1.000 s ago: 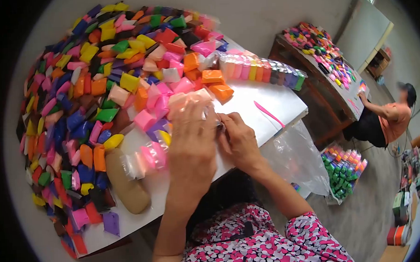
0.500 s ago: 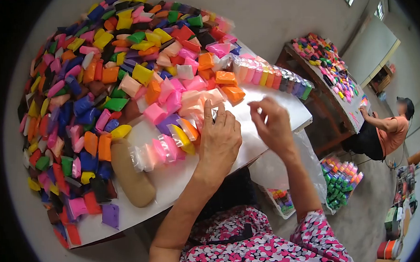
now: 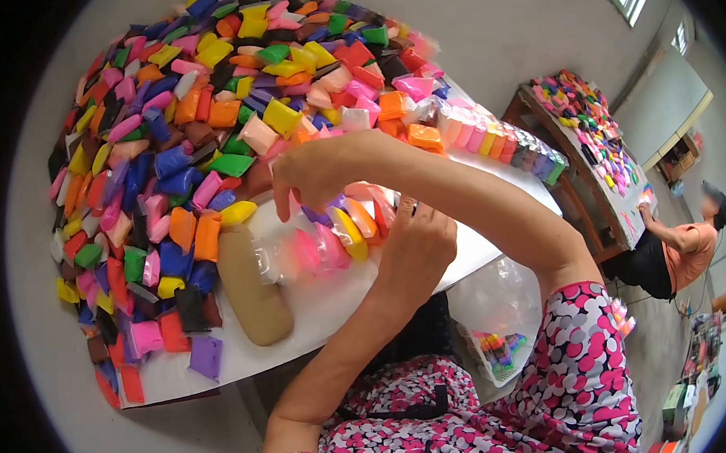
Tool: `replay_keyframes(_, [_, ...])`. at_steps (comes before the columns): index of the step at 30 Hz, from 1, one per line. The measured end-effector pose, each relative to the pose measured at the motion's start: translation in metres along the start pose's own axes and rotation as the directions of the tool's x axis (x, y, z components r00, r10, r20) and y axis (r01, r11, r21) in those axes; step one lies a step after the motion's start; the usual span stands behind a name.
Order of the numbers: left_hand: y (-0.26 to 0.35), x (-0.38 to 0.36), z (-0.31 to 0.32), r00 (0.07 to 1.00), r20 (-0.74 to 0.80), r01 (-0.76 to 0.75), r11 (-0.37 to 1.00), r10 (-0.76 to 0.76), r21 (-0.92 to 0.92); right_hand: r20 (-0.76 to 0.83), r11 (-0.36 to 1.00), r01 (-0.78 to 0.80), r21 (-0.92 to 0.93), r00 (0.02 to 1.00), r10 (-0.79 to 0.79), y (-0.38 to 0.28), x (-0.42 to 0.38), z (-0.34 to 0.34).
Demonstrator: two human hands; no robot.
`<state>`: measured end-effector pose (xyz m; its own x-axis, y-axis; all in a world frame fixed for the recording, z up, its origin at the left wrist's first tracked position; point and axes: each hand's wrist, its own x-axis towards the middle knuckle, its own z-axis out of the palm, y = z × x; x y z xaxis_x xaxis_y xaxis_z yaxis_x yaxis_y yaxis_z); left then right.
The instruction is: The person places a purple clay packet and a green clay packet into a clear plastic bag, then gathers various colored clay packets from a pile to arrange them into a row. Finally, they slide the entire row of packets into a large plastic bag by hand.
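**Two hands and a row of clay packs**

A short row of little clay packs (image 3: 331, 240) lies on the white tabletop (image 3: 334, 309), close to the person. The packs are pink, yellow and orange, and they lean on each other like fallen books. Some clear wrap sits at the left end of the row.

The left hand (image 3: 416, 244) rests at the right end of that row. Its fingers are curled in and touch the last orange pack. I cannot tell if they really pinch it.

The right hand (image 3: 316, 172) reaches across, over the left arm, to the far left. Its fingers are loose and bent, and they hold nothing. They hang just over the edge of the big pile of colored packs (image 3: 173, 154), near a pink one.

A tan lump of clay (image 3: 252, 284) lies just left of the row. A longer wrapped row of packs (image 3: 501, 143) sits at the far right of the tabletop. A clear plastic bag (image 3: 497, 318) hangs below the near edge.

What could go wrong? The arms are crossed, so the right arm could bump the leaning row and tip it over. The big pile is heaped high, so a pull on one pack could make others slide down.
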<state>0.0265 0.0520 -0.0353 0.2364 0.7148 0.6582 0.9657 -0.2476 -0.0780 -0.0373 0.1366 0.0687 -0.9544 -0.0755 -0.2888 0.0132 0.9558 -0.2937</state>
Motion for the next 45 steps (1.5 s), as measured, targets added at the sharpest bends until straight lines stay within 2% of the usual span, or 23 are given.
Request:
replay_keyframes(3, [-0.001,0.000,0.005,0.999,-0.031,0.008,1.000,-0.008,-0.006,0.104,0.999,-0.016,-0.030,0.994,0.019,0.008,0.014,0.008])
replay_keyframes(6, [-0.002,0.001,0.004,0.999,-0.040,0.007,1.000,-0.008,-0.010,0.091,0.997,0.018,-0.071,0.996,-0.012,0.010,0.017,0.012])
replay_keyframes(10, [-0.002,0.000,0.002,0.998,-0.059,0.012,1.000,-0.012,0.009,0.112,0.964,-0.017,-0.265,0.992,0.048,0.008,0.022,0.010])
replay_keyframes(12, [-0.002,0.000,-0.004,0.999,0.036,0.023,1.000,-0.023,0.011,0.107,0.951,-0.008,-0.308,0.993,0.043,0.015,0.027,0.014])
replay_keyframes(13, [-0.001,0.001,-0.006,0.996,0.083,0.027,1.000,-0.028,0.011,0.073,0.950,0.000,-0.313,0.997,0.024,0.018,0.027,0.015])
replay_keyframes(18, [-0.002,0.001,-0.007,0.997,0.076,0.008,0.999,-0.011,0.039,-0.060,0.938,0.025,-0.347,0.997,-0.049,0.023,0.015,0.017])
replay_keyframes(24, [0.000,0.001,0.000,1.000,0.014,-0.012,1.000,0.012,0.022,-0.224,0.968,0.068,-0.243,0.966,-0.125,0.034,0.003,0.021])
replay_keyframes(27, [-0.002,0.000,0.003,0.999,-0.038,-0.034,0.998,0.036,0.051,-0.401,0.977,0.098,-0.188,0.900,-0.168,0.042,-0.006,0.018])
replay_keyframes(30, [-0.002,-0.001,0.003,0.998,-0.045,-0.041,0.998,0.043,0.039,-0.505,0.999,0.027,0.031,0.863,-0.008,0.045,-0.026,0.007])
replay_keyframes(31, [-0.003,-0.001,0.002,0.998,-0.038,-0.043,0.999,0.044,0.028,-0.546,0.997,-0.005,0.071,0.836,0.042,0.049,-0.033,0.005])
replay_keyframes(34, [-0.005,-0.001,-0.002,0.998,-0.034,-0.060,0.998,0.060,0.003,-0.788,0.981,0.006,0.192,0.598,0.150,0.051,-0.073,0.003])
replay_keyframes(36, [-0.004,-0.001,-0.011,0.997,-0.037,-0.067,0.997,0.066,-0.030,-0.858,0.948,0.050,0.314,0.443,0.261,0.052,-0.109,0.012])
replay_keyframes(38, [-0.001,-0.001,-0.018,0.996,-0.053,-0.074,0.996,0.072,-0.040,-0.893,0.906,0.165,0.390,0.305,0.330,0.050,-0.146,0.031])
replay_keyframes(41, [0.016,-0.013,-0.043,0.997,-0.076,-0.038,0.986,0.027,-0.159,-0.791,0.802,-0.021,0.597,0.153,0.592,0.039,-0.188,0.071])
replay_keyframes(43, [0.028,-0.024,-0.061,0.994,-0.096,0.013,0.947,-0.046,-0.320,-0.690,0.691,0.050,0.721,0.143,0.710,0.025,-0.201,0.100])
replay_keyframes(45, [0.039,-0.042,-0.060,0.973,0.062,0.212,0.755,-0.223,-0.621,-0.591,0.583,0.099,0.806,0.146,0.793,0.010,-0.210,0.124])
